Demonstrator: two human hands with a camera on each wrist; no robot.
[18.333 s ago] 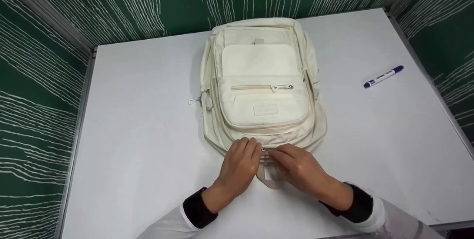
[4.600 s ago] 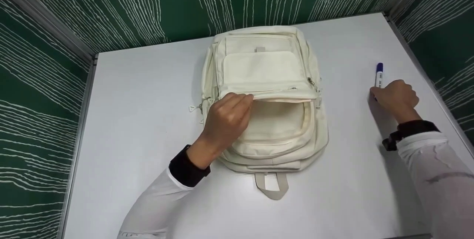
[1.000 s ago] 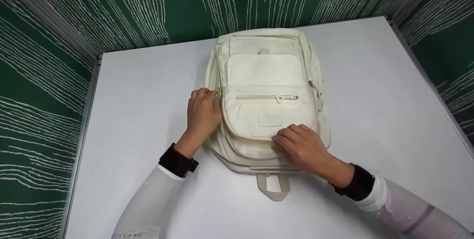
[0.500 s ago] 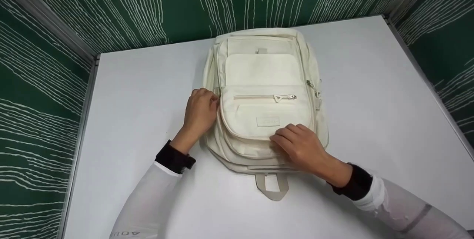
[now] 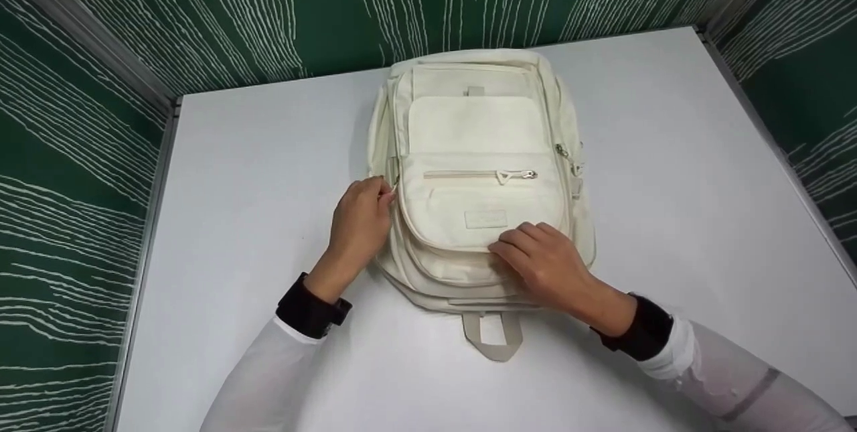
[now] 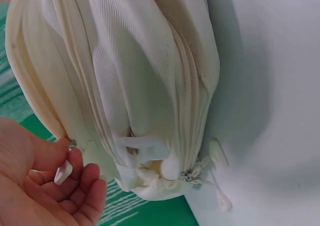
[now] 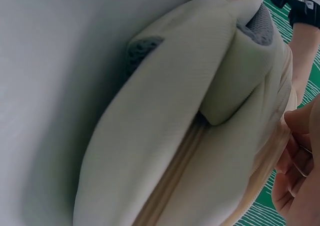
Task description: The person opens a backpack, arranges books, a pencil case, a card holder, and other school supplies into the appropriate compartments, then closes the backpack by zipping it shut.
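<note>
A cream backpack (image 5: 479,130) lies front up on the table, its grey top loop (image 5: 493,345) towards me. At the left edge of its front pocket (image 5: 462,204), my left hand (image 5: 358,221) pinches a zipper; the white pull tab (image 6: 63,172) shows between thumb and fingers in the left wrist view. My right hand (image 5: 546,268) pinches the near edge of that front pocket, right of the label patch (image 5: 486,219). The pocket's front panel lies down flat, so its inside is hidden.
The white table (image 5: 254,164) reaches out on both sides of the backpack. Green walls (image 5: 335,10) with white streaks stand behind and at both sides. More zipper pulls (image 6: 220,196) dangle from the backpack's side, and another zipper slider (image 5: 562,149) sits at its right edge.
Earlier my left hand held the pocket open and my right hand was at a marker on the table. The marker is now out of sight, the panel down; my left hand has slid slightly nearer.
</note>
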